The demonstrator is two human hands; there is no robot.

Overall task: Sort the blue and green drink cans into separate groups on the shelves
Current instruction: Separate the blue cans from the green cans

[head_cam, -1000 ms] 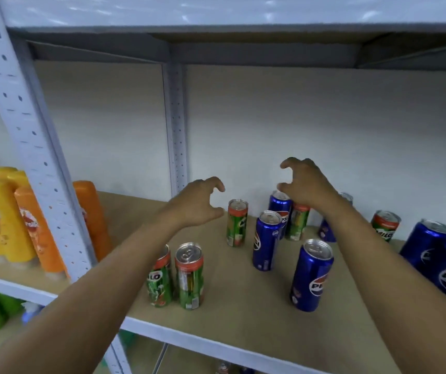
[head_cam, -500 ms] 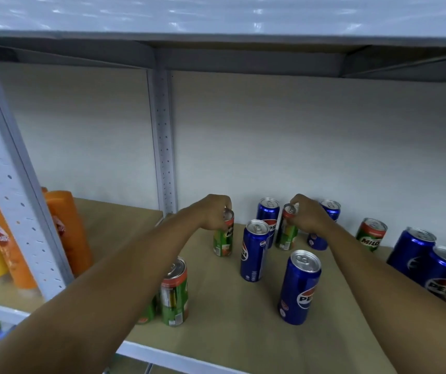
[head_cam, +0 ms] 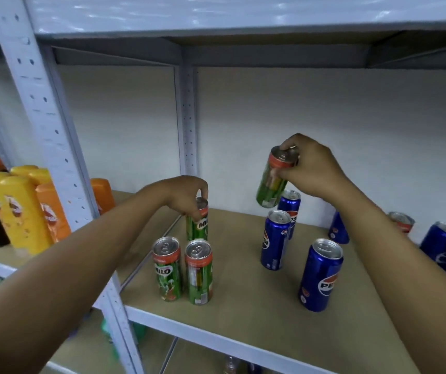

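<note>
From the left, my left hand [head_cam: 186, 197] pinches the rim of a green can [head_cam: 198, 224] that stands just behind two more green cans [head_cam: 182, 271] near the shelf's [head_cam: 243, 306] front left corner. I can't tell whether its base is down yet, since the pair in front hides it. To the right, my right hand [head_cam: 308, 168] grips the top of another green can [head_cam: 274, 178], tilted in the air above the blue cans [head_cam: 297, 252]. These slim cans are stiff, smooth and probably slippery. If full, they would hang heavy from a fingertip hold at the rim, so a wrap around the body seems safer. My right forearm covers part of one blue can and a green can [head_cam: 402, 221] at the back, and the far-right cans are cut off.
</note>
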